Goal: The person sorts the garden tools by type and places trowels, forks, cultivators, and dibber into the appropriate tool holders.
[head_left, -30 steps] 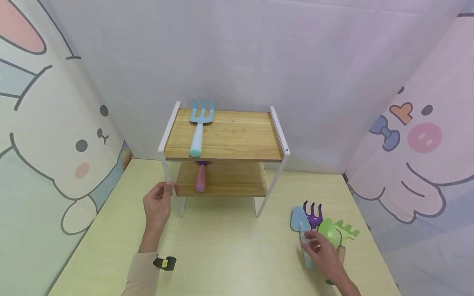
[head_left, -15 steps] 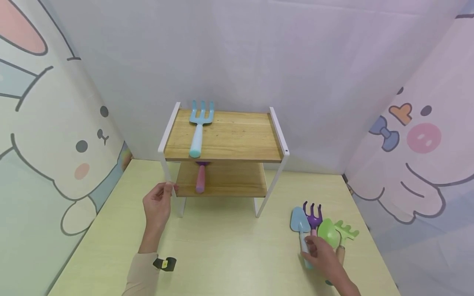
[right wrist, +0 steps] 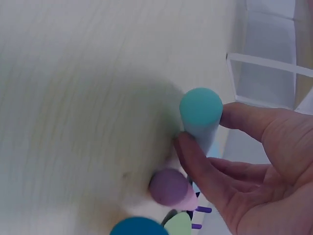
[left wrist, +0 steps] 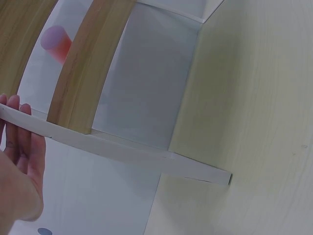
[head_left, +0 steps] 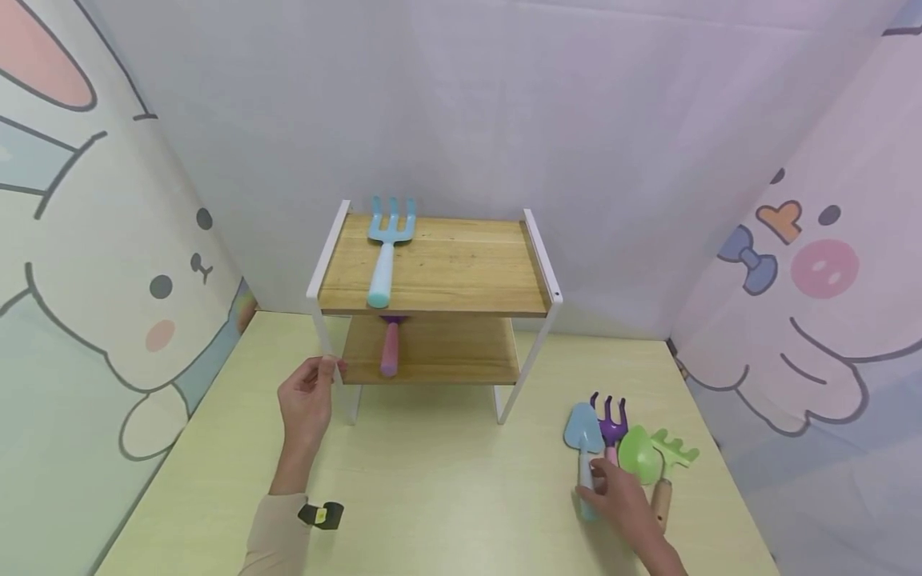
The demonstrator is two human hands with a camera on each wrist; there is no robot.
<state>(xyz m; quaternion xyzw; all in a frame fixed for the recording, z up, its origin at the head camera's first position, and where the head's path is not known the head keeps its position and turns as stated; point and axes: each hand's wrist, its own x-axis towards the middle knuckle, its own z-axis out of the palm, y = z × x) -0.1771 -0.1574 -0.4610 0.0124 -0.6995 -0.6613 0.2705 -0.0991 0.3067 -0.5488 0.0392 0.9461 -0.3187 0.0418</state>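
My left hand [head_left: 306, 404] holds the left front post [left wrist: 127, 152] of a small two-tier shelf with wooden boards and a white frame. At the right of the table, my right hand [head_left: 625, 506] pinches the handle of a light blue hand trowel [head_left: 583, 430] between thumb and fingers. The turquoise handle end [right wrist: 201, 106] faces the right wrist camera. Beside it lie a purple hand fork [head_left: 614, 432] with a pink handle, a green trowel [head_left: 638, 458] and a green rake [head_left: 674, 450] with a wooden handle. My right hand partly hides these handles.
A light blue hand fork [head_left: 383, 272] lies on the left of the shelf's top board [head_left: 468, 264]. On the lower board [head_left: 461, 352] is a pink-handled tool [head_left: 390, 352], its purple head mostly hidden. Printed cloth walls [head_left: 475, 104] enclose the table [head_left: 446, 480].
My right hand has come down onto the blue trowel's handle and taken hold of it. The handle end has swung slightly left. My left hand stays on the post.
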